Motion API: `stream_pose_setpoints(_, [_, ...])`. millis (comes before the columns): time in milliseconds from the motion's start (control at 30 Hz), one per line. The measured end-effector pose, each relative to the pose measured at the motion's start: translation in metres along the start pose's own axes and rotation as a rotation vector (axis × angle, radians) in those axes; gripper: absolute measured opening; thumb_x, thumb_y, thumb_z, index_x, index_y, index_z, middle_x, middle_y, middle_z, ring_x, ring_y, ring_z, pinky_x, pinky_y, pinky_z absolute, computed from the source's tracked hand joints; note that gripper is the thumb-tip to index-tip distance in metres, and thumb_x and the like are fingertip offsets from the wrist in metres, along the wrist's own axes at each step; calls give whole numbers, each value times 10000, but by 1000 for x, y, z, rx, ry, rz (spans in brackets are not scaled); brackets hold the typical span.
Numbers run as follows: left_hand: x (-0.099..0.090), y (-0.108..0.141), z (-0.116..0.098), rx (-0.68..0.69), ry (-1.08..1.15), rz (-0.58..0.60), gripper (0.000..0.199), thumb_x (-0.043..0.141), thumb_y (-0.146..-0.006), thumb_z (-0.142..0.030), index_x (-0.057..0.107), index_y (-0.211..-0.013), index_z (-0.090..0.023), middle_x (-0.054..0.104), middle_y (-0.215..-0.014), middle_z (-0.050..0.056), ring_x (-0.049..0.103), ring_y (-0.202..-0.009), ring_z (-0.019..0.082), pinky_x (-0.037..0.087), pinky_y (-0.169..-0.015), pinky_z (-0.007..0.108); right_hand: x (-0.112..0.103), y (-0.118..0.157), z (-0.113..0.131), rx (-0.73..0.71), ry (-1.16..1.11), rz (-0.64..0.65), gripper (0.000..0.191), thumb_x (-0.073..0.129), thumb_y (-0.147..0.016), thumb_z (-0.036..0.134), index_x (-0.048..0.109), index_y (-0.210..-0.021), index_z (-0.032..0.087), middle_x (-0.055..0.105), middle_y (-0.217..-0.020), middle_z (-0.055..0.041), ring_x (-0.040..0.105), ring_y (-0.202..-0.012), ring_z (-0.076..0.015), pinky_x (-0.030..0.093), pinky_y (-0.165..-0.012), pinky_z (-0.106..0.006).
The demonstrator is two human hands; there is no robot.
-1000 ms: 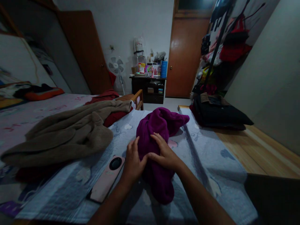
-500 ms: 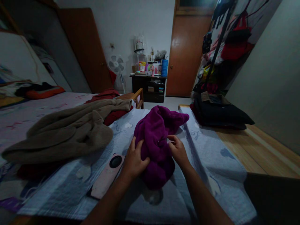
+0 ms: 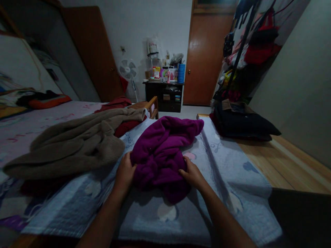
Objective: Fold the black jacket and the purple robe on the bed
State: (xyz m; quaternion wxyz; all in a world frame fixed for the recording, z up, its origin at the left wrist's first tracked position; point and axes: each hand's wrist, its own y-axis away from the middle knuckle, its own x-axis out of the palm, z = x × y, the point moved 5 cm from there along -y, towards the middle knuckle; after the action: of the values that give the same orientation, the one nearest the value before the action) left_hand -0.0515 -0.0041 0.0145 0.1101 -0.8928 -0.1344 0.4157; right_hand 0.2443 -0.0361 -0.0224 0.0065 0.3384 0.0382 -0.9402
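Note:
A crumpled purple fleece garment (image 3: 160, 151) lies bunched on the pale blue patterned bedsheet (image 3: 155, 227). At its left edge my left hand (image 3: 126, 174) is closed on the fabric, fingers partly hidden by the folds. My right hand (image 3: 190, 171) grips the right edge, thumb on top and fingers around the far side. One end of the garment stretches out to the far right. To the left of my left hand lies a greyish-brown coat (image 3: 77, 148), with dark red cloth (image 3: 128, 127) partly under it.
Folded dark clothes (image 3: 243, 120) are stacked on the wooden boards (image 3: 279, 165) at the right. Farther off stand a white fan (image 3: 128, 70), a black cabinet (image 3: 163, 98) and a brown door (image 3: 207, 58). Bags (image 3: 263, 38) hang at the upper right.
My left hand has moved left and the garment has spread wider that way. My right hand has shifted slightly down and now grips its edge. The pink phone-like object is no longer visible.

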Motion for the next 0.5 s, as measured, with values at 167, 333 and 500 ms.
stream_pose_setpoints(167, [-26, 5, -23, 150, -387, -149, 528, 478, -784, -98, 524, -1300, -198, 468, -1407, 149, 429, -1277, 348, 373, -1014, 525, -19, -6, 11, -110, -12, -190, 524, 530, -694, 174, 537, -1218, 187, 629, -1178, -92, 596, -1062, -248, 458, -952, -410])
stream_pose_setpoints(333, [-41, -1, -63, 429, -151, -108, 386, 416, -862, -156, 595, -1197, -221, 602, -1221, 84, 532, -1149, 260, 402, -1022, 409, -20, -11, 10, -193, 103, -323, 462, 505, -708, 178, 572, -1166, 182, 620, -1113, -93, 575, -1050, -248, 465, -944, -403])
stream_pose_setpoints(500, [-9, -19, -67, 503, -109, 69, 279, 504, -839, -217, 633, -1085, -200, 634, -1099, 79, 576, -1043, 245, 451, -956, 387, 4, -6, -9, -166, 276, -295, 439, 484, -756, 172, 566, -1186, 150, 589, -1067, -121, 568, -992, -255, 480, -895, -396])
